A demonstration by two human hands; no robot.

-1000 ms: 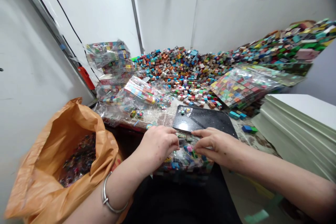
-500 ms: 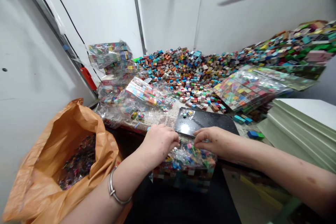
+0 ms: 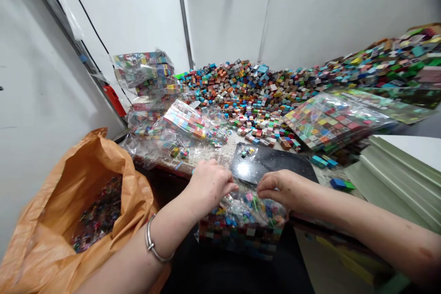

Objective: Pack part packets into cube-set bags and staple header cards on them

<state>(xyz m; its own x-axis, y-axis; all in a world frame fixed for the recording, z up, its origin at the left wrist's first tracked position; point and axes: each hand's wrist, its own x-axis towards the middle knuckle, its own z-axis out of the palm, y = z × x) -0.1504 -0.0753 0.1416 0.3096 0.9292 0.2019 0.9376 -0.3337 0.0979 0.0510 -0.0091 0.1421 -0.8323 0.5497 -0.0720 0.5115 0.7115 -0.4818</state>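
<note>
In front of me stands a clear plastic bag (image 3: 243, 232) filled with small coloured cubes in blocks, with loose tiny colourful pieces lying on top under the film. My left hand (image 3: 212, 183) is closed at the bag's upper left edge, thumb and fingers pinched on the plastic. At its upper right edge my right hand (image 3: 280, 186) is curled in the same way, fingertips together on the film. The film between them is see-through and hard to follow. Just beyond lies a black board (image 3: 272, 165) with a small packet of tiny pieces (image 3: 248, 150) on it.
An orange sack (image 3: 134, 193) of small packets stands open at the left. Behind the board rises a big heap of coloured cubes (image 3: 241, 87). Filled plastic bags (image 3: 186, 119) lie to its left, another bag (image 3: 327, 124) to the right, near stacked pale green sheets (image 3: 396, 183).
The view has shifted slightly. Both hands stay at the bag's top edges, with the right hand a little farther right and lower.
</note>
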